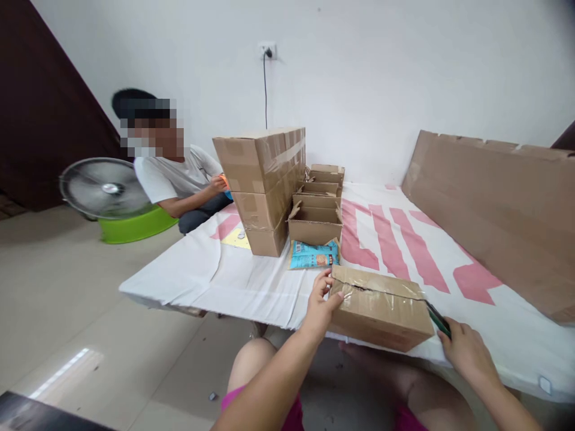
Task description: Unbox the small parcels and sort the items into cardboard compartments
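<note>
Taped carton point(381, 308), right of centre in the lower frame, held between a steadying hand and a tool.
The left hand point(324, 302) clasps its left end, apparently bracing it; the right hand point(467, 349) is closed round a green tool point(440, 322), perhaps a cutter, at the seam's right end. The carton sits close to the table's point(498, 341) near edge; a blue packet point(313, 255) limits room beyond its far left corner, while bare cloth point(422, 251) lies open to the upper right.
</note>
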`<control>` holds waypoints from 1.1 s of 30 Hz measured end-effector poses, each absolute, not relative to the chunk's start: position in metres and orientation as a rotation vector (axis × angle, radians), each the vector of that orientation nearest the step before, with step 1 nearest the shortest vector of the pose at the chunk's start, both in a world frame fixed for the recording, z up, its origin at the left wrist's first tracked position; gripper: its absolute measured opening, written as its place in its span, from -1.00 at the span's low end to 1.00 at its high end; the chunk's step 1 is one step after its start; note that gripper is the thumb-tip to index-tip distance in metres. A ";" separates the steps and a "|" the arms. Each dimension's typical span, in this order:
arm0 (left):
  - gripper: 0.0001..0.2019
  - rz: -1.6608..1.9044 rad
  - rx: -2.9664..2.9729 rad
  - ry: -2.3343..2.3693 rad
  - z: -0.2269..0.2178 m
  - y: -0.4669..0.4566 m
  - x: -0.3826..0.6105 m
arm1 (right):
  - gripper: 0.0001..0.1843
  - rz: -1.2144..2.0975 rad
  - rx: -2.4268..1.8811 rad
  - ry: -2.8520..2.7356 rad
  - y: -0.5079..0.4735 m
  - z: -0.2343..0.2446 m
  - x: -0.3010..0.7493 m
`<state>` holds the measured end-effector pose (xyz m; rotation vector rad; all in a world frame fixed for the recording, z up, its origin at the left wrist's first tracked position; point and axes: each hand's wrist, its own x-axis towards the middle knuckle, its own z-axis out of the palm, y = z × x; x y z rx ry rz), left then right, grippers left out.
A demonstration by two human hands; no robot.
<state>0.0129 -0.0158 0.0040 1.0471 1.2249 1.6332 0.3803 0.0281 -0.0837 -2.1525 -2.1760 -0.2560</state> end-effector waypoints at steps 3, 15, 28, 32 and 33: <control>-0.87 1.616 0.979 1.119 0.012 -0.011 0.013 | -0.45 -0.210 -2.162 -2.160 0.030 -0.080 0.377; -0.79 1.739 1.346 1.179 -0.006 -0.016 0.013 | -0.47 0.009 -1.917 -1.911 0.029 0.044 0.383; -0.73 1.827 1.398 1.246 -0.011 -0.018 0.015 | -0.57 0.075 -1.009 -2.926 0.039 0.171 0.217; -0.74 1.837 1.408 1.275 -0.011 -0.018 0.014 | -0.50 0.058 -0.899 -3.106 0.059 0.179 0.206; -0.75 1.839 1.409 1.289 -0.011 -0.018 0.014 | -0.50 0.032 -0.884 -3.137 0.061 0.180 0.207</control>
